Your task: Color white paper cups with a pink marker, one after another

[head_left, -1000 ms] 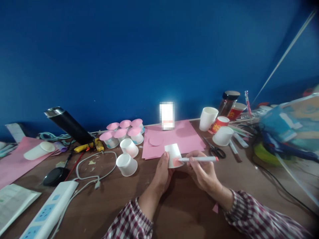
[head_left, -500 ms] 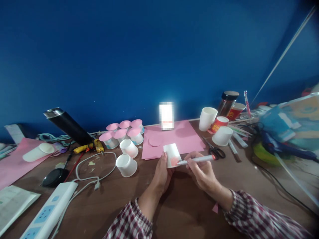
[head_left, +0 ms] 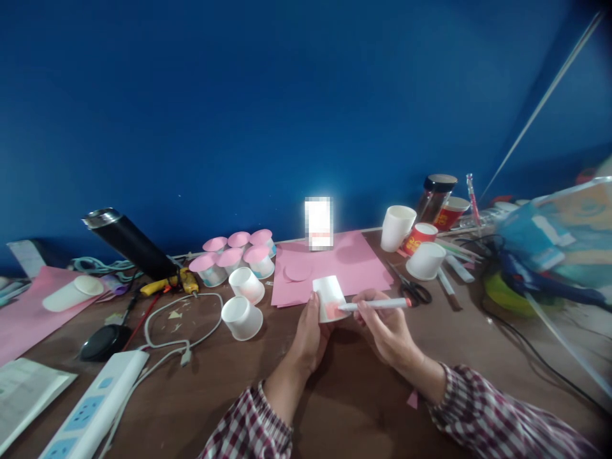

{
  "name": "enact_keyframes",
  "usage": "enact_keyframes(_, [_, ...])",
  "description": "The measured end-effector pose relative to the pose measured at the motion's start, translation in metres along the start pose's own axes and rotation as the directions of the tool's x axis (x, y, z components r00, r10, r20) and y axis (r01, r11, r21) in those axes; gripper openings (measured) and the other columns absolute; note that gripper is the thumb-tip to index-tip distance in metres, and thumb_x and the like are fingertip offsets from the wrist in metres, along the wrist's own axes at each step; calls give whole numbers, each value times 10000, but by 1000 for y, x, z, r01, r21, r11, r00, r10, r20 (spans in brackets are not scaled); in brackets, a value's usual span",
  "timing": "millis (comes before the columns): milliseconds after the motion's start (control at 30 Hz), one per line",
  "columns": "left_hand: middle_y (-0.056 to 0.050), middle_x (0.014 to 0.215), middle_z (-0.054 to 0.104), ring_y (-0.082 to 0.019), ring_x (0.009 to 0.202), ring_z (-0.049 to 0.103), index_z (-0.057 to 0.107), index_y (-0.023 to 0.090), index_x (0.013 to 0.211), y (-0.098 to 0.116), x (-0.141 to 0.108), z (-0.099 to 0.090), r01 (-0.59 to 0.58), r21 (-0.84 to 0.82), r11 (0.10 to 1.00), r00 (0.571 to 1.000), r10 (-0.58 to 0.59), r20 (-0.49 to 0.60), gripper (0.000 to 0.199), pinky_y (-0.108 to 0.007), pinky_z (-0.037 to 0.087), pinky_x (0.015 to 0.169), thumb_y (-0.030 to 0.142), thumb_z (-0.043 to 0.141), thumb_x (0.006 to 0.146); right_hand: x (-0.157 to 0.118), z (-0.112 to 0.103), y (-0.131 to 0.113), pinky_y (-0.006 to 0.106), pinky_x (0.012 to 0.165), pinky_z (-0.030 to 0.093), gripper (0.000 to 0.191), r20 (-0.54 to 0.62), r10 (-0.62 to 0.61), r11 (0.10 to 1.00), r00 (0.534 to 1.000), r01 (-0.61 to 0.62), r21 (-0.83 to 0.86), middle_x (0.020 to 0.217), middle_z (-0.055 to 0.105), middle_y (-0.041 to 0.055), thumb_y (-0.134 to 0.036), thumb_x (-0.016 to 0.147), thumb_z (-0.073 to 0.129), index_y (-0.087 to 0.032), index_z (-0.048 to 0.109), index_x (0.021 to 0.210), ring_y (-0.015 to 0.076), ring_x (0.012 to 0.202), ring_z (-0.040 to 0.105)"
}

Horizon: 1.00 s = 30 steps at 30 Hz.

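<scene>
My left hand (head_left: 310, 328) is closed around a white paper cup (head_left: 328, 291), tilted with its side facing up. An orange-pink patch of colour shows on the cup near its lower right. Between the fingers of my right hand (head_left: 382, 322) is a white marker (head_left: 377, 305) with an orange end, its tip touching the coloured patch. Behind the cup lie pink paper sheets (head_left: 358, 261) with a pink paper disc (head_left: 298, 273) on them. Two more paper cups stand left of my hands, one white (head_left: 242, 319) and one with a faint pink tint (head_left: 247, 286).
Several cups topped with pink discs (head_left: 231, 257) stand at the back left. Black-handled scissors (head_left: 415, 292) and white cups (head_left: 426, 261) lie to the right. A power strip (head_left: 95, 401), white cable (head_left: 167, 344) and black flask (head_left: 129, 242) occupy the left side.
The marker tip has shifted very slightly left and up on the cup's coloured patch. The left hand's grip on the cup looks the same.
</scene>
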State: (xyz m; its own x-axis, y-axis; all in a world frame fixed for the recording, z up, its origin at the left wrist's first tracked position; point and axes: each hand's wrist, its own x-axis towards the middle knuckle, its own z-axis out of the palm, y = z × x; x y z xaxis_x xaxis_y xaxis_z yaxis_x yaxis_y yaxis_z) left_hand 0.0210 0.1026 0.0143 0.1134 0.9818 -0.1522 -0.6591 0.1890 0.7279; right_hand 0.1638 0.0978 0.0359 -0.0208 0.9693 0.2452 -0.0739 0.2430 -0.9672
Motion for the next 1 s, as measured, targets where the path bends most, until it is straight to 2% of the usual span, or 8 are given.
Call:
enact_keyframes(100, [-88, 886, 720, -245, 870, 662, 674, 141, 943, -1, 1, -1, 1, -28, 1000, 999, -3, -47, 492, -416, 491, 921, 617, 667, 818, 0, 0, -3, 221, 478, 397, 393, 4, 19, 1000, 1000, -19, 2, 581, 544, -17, -555, 876, 655, -186, 601, 754, 111, 517, 471])
enact_keyframes(233, [-92, 927, 724, -241, 895, 670, 677, 138, 965, -1, 2, -1, 3, -43, 999, 999, -5, -34, 491, -410, 493, 929, 606, 678, 816, 1, 1, -4, 237, 513, 436, 398, -7, 5, 1000, 1000, -5, -1, 620, 580, 2, -572, 858, 668, -185, 623, 775, 128, 555, 512])
enact_keyframes(367, [-87, 906, 725, -245, 896, 678, 678, 143, 959, -1, 2, -2, 3, -34, 999, 999, -5, -50, 501, -412, 496, 926, 623, 670, 814, 1, 1, -3, 223, 479, 400, 408, 2, 34, 999, 999, -34, 12, 587, 549, -15, -578, 860, 664, -189, 602, 756, 114, 519, 476])
enact_keyframes(467, [-93, 914, 725, -249, 896, 679, 680, 138, 970, -1, 1, -2, 16, -38, 999, 999, -17, -33, 500, -419, 496, 925, 616, 660, 826, 1, 1, -2, 226, 501, 417, 411, -7, 25, 999, 1000, -24, 28, 607, 564, -9, -585, 848, 675, -186, 610, 774, 120, 542, 497])
enact_keyframes(667, [-83, 853, 714, -219, 797, 657, 676, 127, 931, -1, 2, -2, 7, -13, 1000, 999, -8, -50, 525, -405, 520, 866, 637, 675, 802, 0, 0, -4, 216, 457, 357, 419, 7, 51, 999, 999, -51, 17, 576, 513, -28, -590, 855, 662, -191, 585, 750, 104, 503, 431])
enact_keyframes(800, [-76, 852, 711, -206, 791, 646, 670, 131, 925, -1, 2, -2, 9, -6, 1000, 998, -9, -57, 510, -374, 518, 834, 626, 684, 800, -1, -1, 1, 212, 459, 346, 389, 8, 50, 998, 999, -50, 31, 584, 492, -35, -555, 870, 660, -191, 579, 761, 101, 508, 421])
enact_keyframes(1000, [-61, 820, 692, -195, 763, 610, 665, 157, 847, 0, -1, 1, -15, 28, 999, 999, 17, -40, 442, -346, 486, 794, 599, 667, 828, -4, 1, 1, 213, 459, 326, 326, 76, 36, 999, 996, -38, 16, 591, 461, -42, -480, 911, 628, -191, 578, 768, 98, 514, 386])
